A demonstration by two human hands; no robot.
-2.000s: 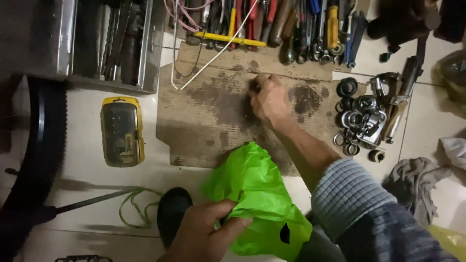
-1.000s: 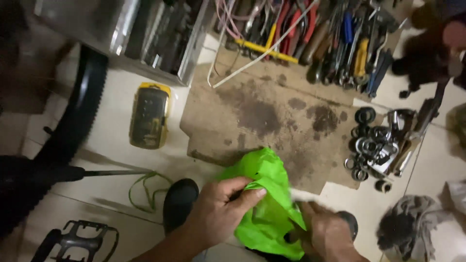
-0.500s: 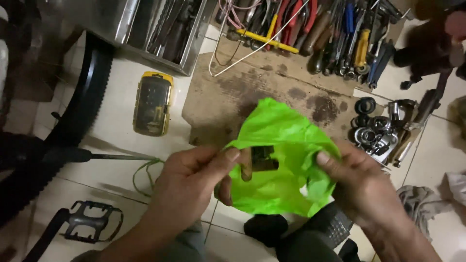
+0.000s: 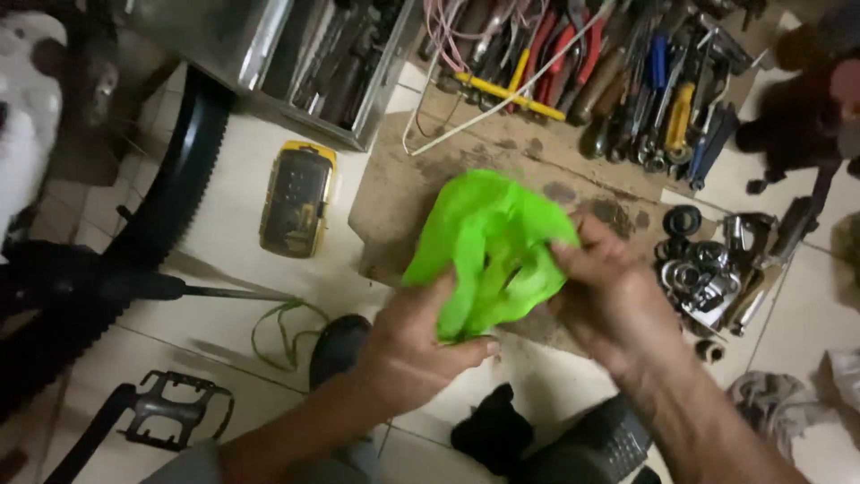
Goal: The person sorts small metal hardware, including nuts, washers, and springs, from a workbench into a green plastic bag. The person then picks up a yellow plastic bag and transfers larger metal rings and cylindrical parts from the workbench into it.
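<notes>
You hold a bright green plastic bag [image 4: 488,246] between both hands, above the stained sheet of cardboard [image 4: 421,179] that lies on the tiled floor. Your left hand [image 4: 417,345] is closed around the bag's lower end, the fingers wrapped under it and the thumb pressed across the bunched plastic. Your right hand [image 4: 614,296] pinches the bag's right edge, fingertips closed on a fold of it. The bag is crumpled and bulges upward between the two hands; what it holds cannot be seen.

Taking the cardboard as the landmark: a row of hand tools [image 4: 627,72] with red, blue and yellow handles lies along its far edge, and a yellow bar [image 4: 506,94] and a white cable [image 4: 502,94] rest across that edge. Just off its right side sits a cluster of round metal bearings and sockets [image 4: 708,264]. To its left lies a yellow and black meter [image 4: 297,199], and beyond that a black bicycle tyre [image 4: 175,188]. Past its far left corner stands an open metal toolbox [image 4: 331,54]. Near its front left corner a loop of green cord [image 4: 282,332] lies on the tiles, and further that way a black bicycle pedal [image 4: 175,412]. A grey rag [image 4: 779,412] lies off its front right corner.
</notes>
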